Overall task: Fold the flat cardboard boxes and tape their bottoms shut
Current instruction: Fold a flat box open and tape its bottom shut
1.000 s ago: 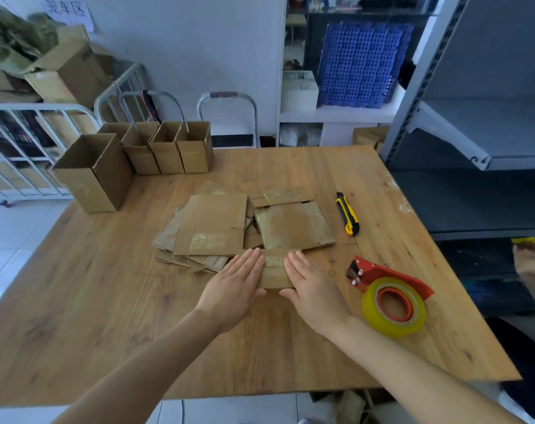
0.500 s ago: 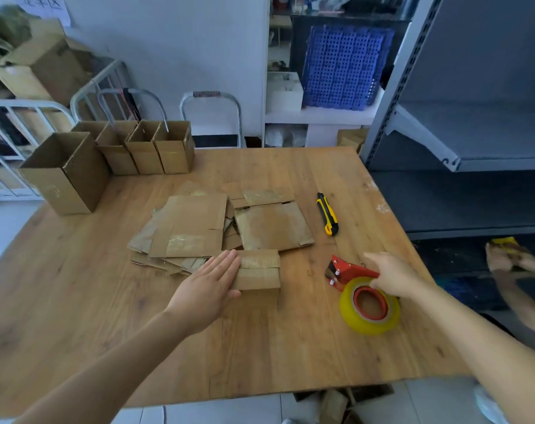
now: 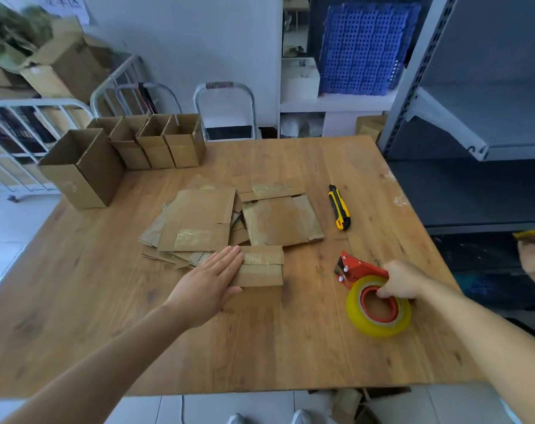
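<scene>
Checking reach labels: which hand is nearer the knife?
Right. The right hand grips the tape dispenser on the near side of the knife; the left hand lies flat on the box, farther to the left.

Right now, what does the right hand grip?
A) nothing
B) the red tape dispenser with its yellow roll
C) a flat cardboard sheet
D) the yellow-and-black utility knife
B: the right hand curls its fingers round the tape dispenser, while the utility knife lies apart from it, farther back on the table.
</scene>
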Tool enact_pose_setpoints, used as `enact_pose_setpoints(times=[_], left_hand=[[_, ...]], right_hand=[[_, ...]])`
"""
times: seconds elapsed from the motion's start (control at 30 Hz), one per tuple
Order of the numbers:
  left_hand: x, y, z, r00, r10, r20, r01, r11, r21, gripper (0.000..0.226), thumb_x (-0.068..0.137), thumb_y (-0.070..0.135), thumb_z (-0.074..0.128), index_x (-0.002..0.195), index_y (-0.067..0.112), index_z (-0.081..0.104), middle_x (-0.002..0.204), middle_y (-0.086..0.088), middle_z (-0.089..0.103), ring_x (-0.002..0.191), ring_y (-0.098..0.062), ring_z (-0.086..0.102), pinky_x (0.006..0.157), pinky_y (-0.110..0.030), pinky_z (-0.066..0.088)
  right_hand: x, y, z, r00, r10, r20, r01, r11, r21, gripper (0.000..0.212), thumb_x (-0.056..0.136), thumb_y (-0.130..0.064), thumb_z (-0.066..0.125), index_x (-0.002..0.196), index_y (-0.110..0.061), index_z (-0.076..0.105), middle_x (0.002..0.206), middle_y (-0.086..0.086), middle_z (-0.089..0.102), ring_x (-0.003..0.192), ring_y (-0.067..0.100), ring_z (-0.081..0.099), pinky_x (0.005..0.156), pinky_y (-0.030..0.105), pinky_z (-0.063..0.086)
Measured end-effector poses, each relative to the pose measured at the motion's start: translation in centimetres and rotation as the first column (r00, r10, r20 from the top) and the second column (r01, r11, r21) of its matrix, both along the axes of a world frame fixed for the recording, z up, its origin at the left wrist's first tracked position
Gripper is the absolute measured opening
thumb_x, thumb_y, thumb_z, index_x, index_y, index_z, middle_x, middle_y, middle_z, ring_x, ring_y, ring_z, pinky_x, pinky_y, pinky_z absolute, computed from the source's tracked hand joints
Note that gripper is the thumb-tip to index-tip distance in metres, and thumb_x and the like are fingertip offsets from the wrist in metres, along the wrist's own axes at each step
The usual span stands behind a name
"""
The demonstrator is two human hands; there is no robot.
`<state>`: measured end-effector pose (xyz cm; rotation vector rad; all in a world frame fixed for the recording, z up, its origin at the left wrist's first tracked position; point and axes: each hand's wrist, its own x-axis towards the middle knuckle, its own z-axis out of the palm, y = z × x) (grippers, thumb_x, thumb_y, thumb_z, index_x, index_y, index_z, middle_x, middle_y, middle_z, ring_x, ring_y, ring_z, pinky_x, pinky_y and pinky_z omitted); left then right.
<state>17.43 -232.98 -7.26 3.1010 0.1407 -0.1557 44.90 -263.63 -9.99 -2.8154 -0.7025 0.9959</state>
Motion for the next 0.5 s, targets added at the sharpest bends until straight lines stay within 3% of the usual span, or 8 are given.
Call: enact_pose_setpoints(times=[0.2, 0.37, 0.5], left_hand=[[-0.1, -0.2, -0.2, 1.000, 0.014, -0.002, -0.014, 1.000, -0.010, 0.083, 0.085, 0.067, -0.020, 0.148, 0.017, 0.000, 0.157, 0.001, 0.001, 0.146, -0.015, -0.003, 0.116, -0.038, -0.004], [-0.2, 0.0, -0.3, 0.999, 0.024, -0.031, -0.024, 1.000, -0.004, 0.079, 0.093, 0.062, -0.010, 0.150, 0.012, 0.014, 0.157, -0.003, 0.015, 0.145, -0.017, 0.010, 0.116, -0.044, 0.007], [-0.2, 0.0, -0.1, 0.999, 0.024, -0.025, -0.025, 1.000, -0.004, 0.083, 0.093, 0.064, -0.008, 0.150, 0.011, 0.021, 0.156, -0.001, 0.018, 0.145, -0.015, 0.013, 0.116, -0.043, 0.009]], right_hand=[[-1.2, 0.2, -0.5, 0.998, -0.023, -0.050, 0.027, 0.996, 0.081, 0.021, 0.069, -0.026, 0.075, 0.086, -0.018, 0.066, 0.082, 0.000, 0.071, 0.075, 0.017, 0.067, 0.072, 0.037, 0.057], [-2.3, 1.3, 0.4, 0.998, -0.024, -0.054, 0.031, 0.990, 0.137, 0.034, 0.072, -0.024, 0.073, 0.099, -0.013, 0.056, 0.093, -0.006, 0.063, 0.080, 0.016, 0.063, 0.056, 0.024, 0.046], [-2.9, 2.4, 1.9, 0.998, -0.049, -0.032, 0.054, 0.979, 0.197, 0.020, 0.074, -0.019, 0.071, 0.076, -0.022, 0.052, 0.072, -0.004, 0.062, 0.059, 0.014, 0.058, 0.051, 0.024, 0.041]])
